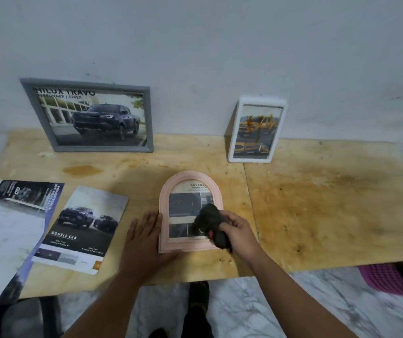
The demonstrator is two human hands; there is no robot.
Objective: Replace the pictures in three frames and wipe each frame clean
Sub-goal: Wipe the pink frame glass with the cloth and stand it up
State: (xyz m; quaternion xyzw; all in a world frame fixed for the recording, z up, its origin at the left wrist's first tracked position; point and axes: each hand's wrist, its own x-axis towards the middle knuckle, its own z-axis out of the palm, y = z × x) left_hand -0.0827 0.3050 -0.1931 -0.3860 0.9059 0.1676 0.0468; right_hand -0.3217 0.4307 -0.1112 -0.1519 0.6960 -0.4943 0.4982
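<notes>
A pink arched frame (pixel 187 178) lies flat on the wooden table (pixel 317 203), with a brochure picture inside. My right hand (pixel 238 231) is closed around a dark bunched cloth (pixel 207 219) that presses on the frame's glass at its right side. My left hand (pixel 145 234) lies flat on the table, fingers spread, touching the frame's left edge. A grey frame (pixel 90 115) with a pickup-truck picture leans on the wall at the back left. A white frame (pixel 256 129) with a yellow-vehicle picture leans on the wall at the back right.
Loose brochure pages (pixel 81 230) and a larger stack (pixel 12 228) lie on the table's left part. A pink perforated basket (pixel 386 279) sits on the marble floor under the right front edge. The table's front edge is close to my body.
</notes>
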